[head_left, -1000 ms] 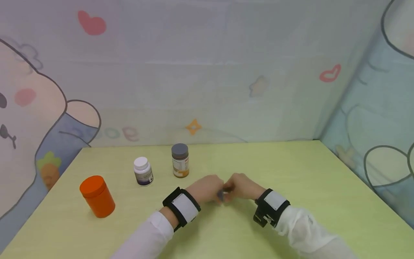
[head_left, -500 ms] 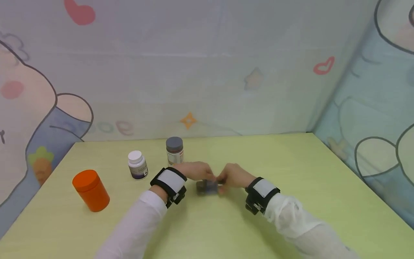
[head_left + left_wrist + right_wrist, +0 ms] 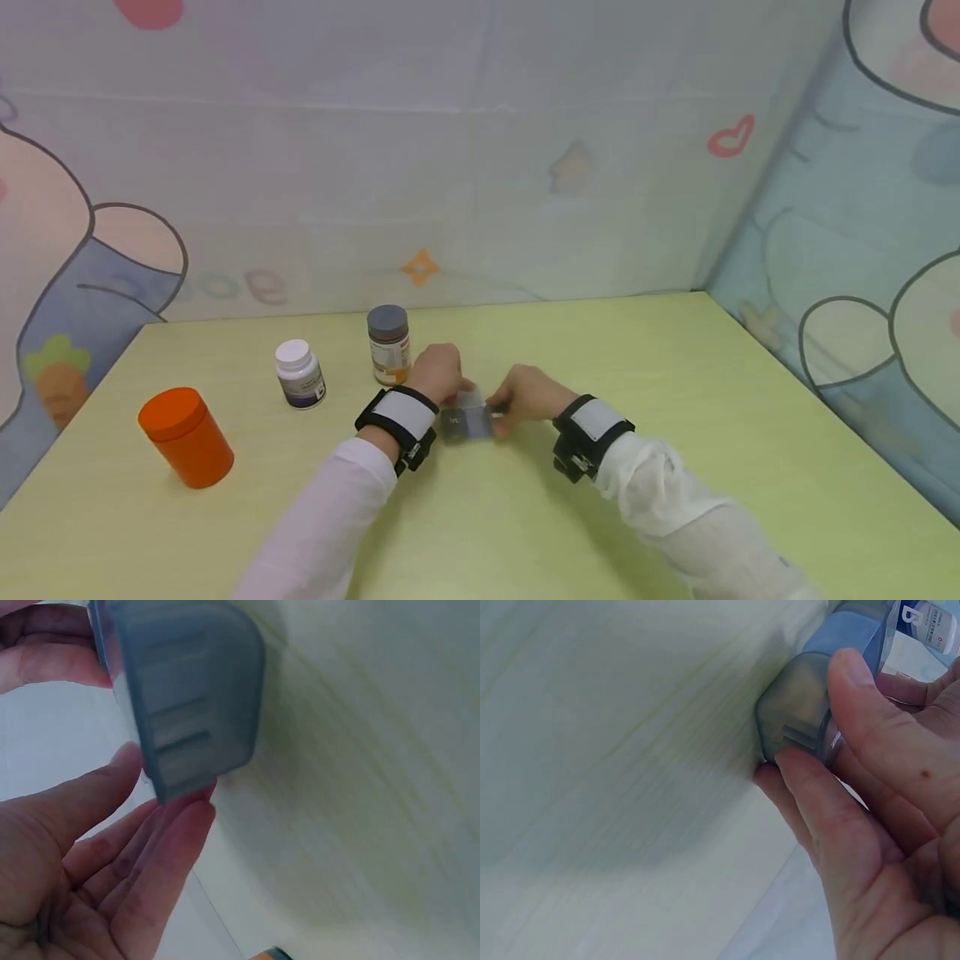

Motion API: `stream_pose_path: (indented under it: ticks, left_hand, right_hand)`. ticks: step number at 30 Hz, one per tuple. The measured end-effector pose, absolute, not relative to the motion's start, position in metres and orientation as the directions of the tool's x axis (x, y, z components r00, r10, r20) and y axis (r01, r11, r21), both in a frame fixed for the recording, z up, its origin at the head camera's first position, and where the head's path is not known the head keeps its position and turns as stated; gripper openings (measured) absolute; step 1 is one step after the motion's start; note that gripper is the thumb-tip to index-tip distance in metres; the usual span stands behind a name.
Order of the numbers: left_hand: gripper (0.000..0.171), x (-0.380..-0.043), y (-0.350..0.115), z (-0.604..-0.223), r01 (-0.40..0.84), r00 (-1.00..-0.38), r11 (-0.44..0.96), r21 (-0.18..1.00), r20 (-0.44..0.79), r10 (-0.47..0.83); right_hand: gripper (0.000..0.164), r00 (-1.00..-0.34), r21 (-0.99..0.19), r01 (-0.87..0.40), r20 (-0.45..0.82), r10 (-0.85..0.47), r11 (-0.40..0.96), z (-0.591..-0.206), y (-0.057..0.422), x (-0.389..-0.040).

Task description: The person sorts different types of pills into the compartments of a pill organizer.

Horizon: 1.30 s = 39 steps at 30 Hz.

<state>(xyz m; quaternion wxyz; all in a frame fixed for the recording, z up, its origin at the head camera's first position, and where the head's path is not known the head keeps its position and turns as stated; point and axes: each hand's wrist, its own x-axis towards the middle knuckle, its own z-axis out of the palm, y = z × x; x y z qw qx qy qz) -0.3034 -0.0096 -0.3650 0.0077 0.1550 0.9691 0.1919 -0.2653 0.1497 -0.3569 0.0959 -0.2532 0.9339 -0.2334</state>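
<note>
A small pill box [image 3: 467, 422] in translucent grey and blue plastic sits between my hands, low over the table, with a clear flap standing up at its middle. My left hand [image 3: 437, 372] pinches it from its far left side; in the left wrist view the thumb and fingers [image 3: 172, 855] meet at a corner of the grey plastic. At the opposite end, my right hand [image 3: 528, 395] grips the box between thumb and fingers. The right wrist view shows its grey ribbed end and blue middle. Whether anything lies inside cannot be told.
Left of the hands stand an orange jar [image 3: 187, 437] with an orange lid, a white-capped bottle [image 3: 300, 375], and a brown bottle with a grey cap [image 3: 388, 346], close behind my left hand. A patterned cloth [image 3: 480, 167] hangs behind the table's far edge.
My hands have spread from close together, and the pill box now shows lengthwise between them. A clear flap has come up at its middle. The head view has shifted slightly.
</note>
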Motion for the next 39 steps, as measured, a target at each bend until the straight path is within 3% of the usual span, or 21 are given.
stream_pose_path:
  ticks: [4,6,10,12,16,21,29,39]
  left_hand:
    - [0.020,-0.290,-0.021,-0.352,0.357,-0.933,0.813,0.460,0.213,0.288]
    - [0.024,-0.282,-0.031,-0.340,0.406,-0.904,0.752,0.519,0.350,0.247]
    - [0.053,-0.273,-0.063,-0.319,0.444,-0.832,0.638,0.629,0.554,0.033]
    - [0.070,-0.273,-0.082,-0.313,0.411,-0.810,0.601,0.685,0.577,-0.104]
    - [0.095,-0.276,-0.115,-0.316,0.268,-0.827,0.549,0.792,0.481,-0.291]
    - [0.104,-0.278,-0.138,-0.337,0.044,-0.900,0.523,0.851,0.261,-0.348]
    - [0.100,-0.280,-0.150,-0.369,-0.159,-0.938,0.434,0.887,0.002,-0.346]
    - [0.081,-0.282,-0.162,-0.386,-0.217,-0.928,0.484,0.848,-0.025,-0.372]
  right_hand:
    - [0.041,-0.866,-0.484,-0.398,-0.084,-0.494,0.780,-0.359,0.153,-0.265]
    - [0.041,-0.871,-0.477,-0.384,-0.096,-0.481,0.790,-0.358,0.156,-0.265]
    - [0.041,-0.879,-0.491,-0.359,-0.109,-0.465,0.794,-0.355,0.161,-0.264]
    - [0.042,-0.877,-0.497,-0.361,-0.108,-0.469,0.789,-0.354,0.163,-0.264]
    - [0.043,-0.876,-0.517,-0.354,-0.109,-0.471,0.779,-0.354,0.166,-0.263]
    - [0.043,-0.881,-0.526,-0.334,-0.122,-0.458,0.782,-0.357,0.166,-0.263]
    - [0.044,-0.886,-0.537,-0.316,-0.129,-0.446,0.783,-0.358,0.166,-0.263]
    - [0.044,-0.885,-0.548,-0.311,-0.130,-0.447,0.776,-0.360,0.164,-0.263]
